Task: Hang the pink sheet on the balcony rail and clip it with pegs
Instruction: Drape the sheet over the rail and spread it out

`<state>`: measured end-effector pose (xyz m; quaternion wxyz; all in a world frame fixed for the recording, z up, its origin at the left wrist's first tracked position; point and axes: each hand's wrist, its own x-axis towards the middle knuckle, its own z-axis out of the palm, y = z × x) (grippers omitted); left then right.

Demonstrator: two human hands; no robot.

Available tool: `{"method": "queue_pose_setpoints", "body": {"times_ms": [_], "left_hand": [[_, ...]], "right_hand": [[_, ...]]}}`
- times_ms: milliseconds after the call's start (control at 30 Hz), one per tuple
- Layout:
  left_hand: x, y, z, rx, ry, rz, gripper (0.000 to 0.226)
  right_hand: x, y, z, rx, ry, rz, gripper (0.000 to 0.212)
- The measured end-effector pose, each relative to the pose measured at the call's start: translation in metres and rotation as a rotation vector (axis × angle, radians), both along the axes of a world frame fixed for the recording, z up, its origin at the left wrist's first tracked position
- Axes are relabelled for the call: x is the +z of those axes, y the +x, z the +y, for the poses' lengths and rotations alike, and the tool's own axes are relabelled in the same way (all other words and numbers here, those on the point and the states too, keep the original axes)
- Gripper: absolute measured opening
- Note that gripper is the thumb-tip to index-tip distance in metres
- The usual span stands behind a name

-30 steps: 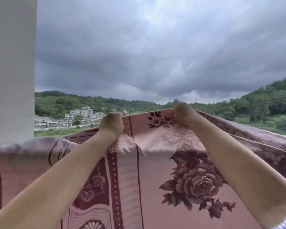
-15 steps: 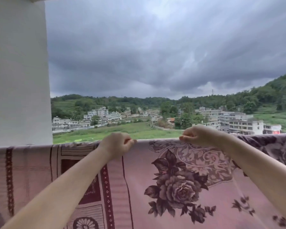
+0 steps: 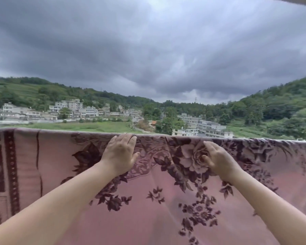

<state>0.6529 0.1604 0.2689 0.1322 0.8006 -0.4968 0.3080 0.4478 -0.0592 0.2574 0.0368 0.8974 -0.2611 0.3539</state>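
Sheet (image 3: 148,218) of pink cloth printed with dark roses hangs draped over the balcony rail, its fold running level across the view. Left hand (image 3: 120,154) lies flat on the cloth at the fold, fingers straight and spread; right hand (image 3: 217,160), just below the fold, rests with fingers loosely bent. Half a second earlier both hands pinched the top edge. Beyond the sheet, houses (image 3: 74,110) sit below green hills under dark cloud.
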Motion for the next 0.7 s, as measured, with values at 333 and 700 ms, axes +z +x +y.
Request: {"method": "queue_pose_setpoints", "body": {"times_ms": [333,700], "left_hand": [[0.020,-0.049,-0.125,-0.158,-0.041,-0.120,0.046],[0.064,-0.046,-0.191,-0.142,-0.175,-0.089,0.022]], "right_hand": [[0.019,-0.013,-0.086,-0.082,-0.199,-0.070,0.038],[0.072,-0.010,-0.136,-0.147,-0.315,-0.124,0.024]]}}
